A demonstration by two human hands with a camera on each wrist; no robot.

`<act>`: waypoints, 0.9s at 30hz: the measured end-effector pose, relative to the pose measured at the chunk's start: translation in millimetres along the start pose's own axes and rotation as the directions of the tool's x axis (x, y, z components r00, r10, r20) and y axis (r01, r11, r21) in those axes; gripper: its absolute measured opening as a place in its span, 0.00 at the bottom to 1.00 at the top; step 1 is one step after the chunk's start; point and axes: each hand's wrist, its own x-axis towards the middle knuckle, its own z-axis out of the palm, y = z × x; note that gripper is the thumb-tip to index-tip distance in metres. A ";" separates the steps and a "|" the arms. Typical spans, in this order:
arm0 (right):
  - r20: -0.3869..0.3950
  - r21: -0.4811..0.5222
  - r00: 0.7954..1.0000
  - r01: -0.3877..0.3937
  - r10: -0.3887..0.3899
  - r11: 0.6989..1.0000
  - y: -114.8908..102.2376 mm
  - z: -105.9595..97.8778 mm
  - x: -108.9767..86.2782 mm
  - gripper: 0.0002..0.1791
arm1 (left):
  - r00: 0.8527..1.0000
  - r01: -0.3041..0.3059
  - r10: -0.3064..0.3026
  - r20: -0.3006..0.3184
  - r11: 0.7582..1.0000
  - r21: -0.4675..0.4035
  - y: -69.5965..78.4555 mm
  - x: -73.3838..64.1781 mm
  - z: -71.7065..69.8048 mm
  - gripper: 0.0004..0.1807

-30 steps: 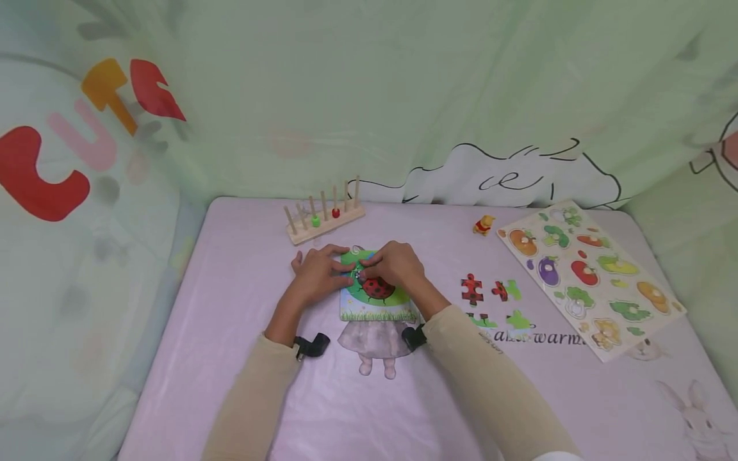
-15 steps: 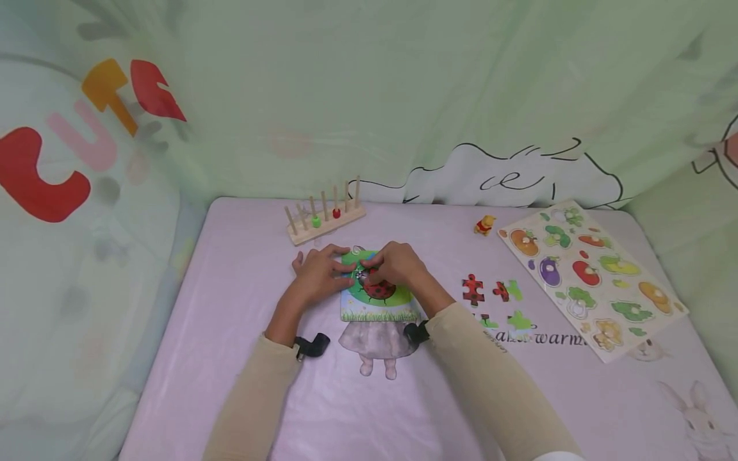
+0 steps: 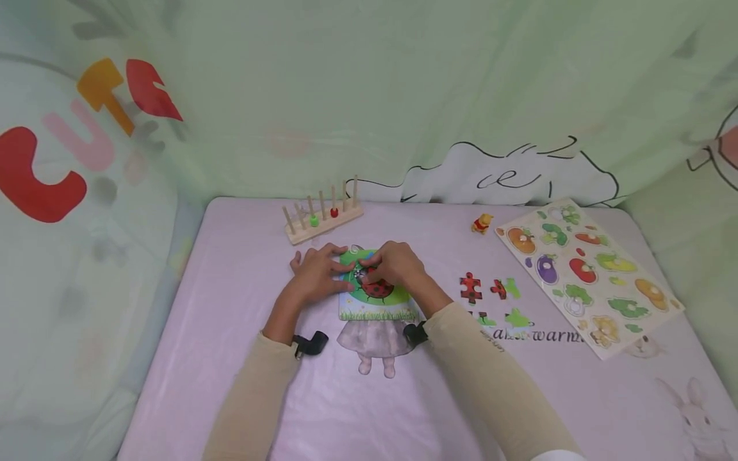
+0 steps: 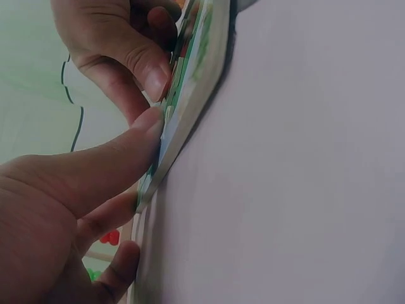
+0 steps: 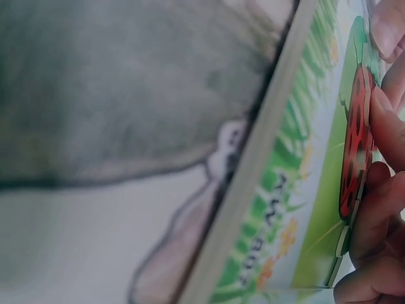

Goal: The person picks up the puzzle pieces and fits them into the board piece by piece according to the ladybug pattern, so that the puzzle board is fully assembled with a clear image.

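Observation:
A ladybug jigsaw board [image 3: 377, 308] lies flat on the pink table [image 3: 242, 288], in front of me. My left hand [image 3: 318, 275] rests on the board's left edge with fairly straight fingers, and its thumb [image 4: 120, 161] presses against the rim of the board [image 4: 193, 88]. My right hand [image 3: 393, 264] sits curled over the upper middle of the board. Its fingertips [image 5: 383, 133] pinch a red ladybug piece [image 5: 353, 149] lying on the picture. The hands hide the board's top half in the head view.
Loose jigsaw pieces [image 3: 471, 287] lie to the right of the board. Farther right is a vegetable peg puzzle [image 3: 588, 275]. A wooden peg rack [image 3: 323, 219] stands behind the hands, and a small yellow bear figure [image 3: 482, 223] at the back right. A green curtain encloses the table.
Both hands stay on the board. The right fingers have shifted slightly over the ladybug piece, and the view has drifted a little.

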 end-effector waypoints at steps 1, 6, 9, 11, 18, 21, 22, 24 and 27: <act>0.000 -0.003 1.000 0.002 -0.002 1.000 -0.2 0.2 0.1 0.23 | 1.000 0.004 -0.004 0.000 1.000 -0.002 -0.4 0.1 0.1 0.26; 0.009 0.014 1.000 0.022 -0.022 1.000 1.6 0.6 -1.4 0.23 | 1.000 0.010 -0.010 0.012 1.000 0.010 -0.1 0.4 -0.1 0.24; 0.021 0.046 0.997 0.072 -0.073 0.996 4.9 -0.4 -3.0 0.22 | 1.000 0.013 -0.013 0.019 1.000 0.017 0.9 0.5 -0.8 0.24; 0.023 0.063 0.992 0.124 -0.125 0.990 7.9 -2.1 -4.1 0.22 | 1.000 0.016 -0.017 0.022 1.000 0.020 1.8 0.8 -1.2 0.24; 0.020 0.042 0.962 0.270 -0.271 0.962 25.1 -10.4 -7.8 0.23 | 0.999 0.025 -0.026 0.032 0.999 0.028 4.2 2.9 -1.7 0.25; -0.001 0.040 0.958 0.287 -0.287 0.957 35.0 -15.9 -11.4 0.23 | 0.999 0.026 -0.028 0.038 0.999 0.038 4.7 3.1 -2.1 0.25; -0.010 0.042 0.958 0.287 -0.287 0.957 38.7 -18.1 -13.1 0.23 | 0.999 0.027 -0.028 0.040 0.999 0.036 4.8 3.3 -2.2 0.25; -0.030 0.055 0.957 0.289 -0.288 0.956 46.4 -22.4 -16.1 0.23 | 0.999 0.031 -0.033 0.043 0.999 0.033 4.8 3.4 -2.7 0.25; -0.054 0.083 0.960 0.280 -0.276 0.956 56.4 -29.7 -22.0 0.22 | 0.998 0.043 -0.044 0.039 0.999 0.022 4.1 3.0 -3.5 0.25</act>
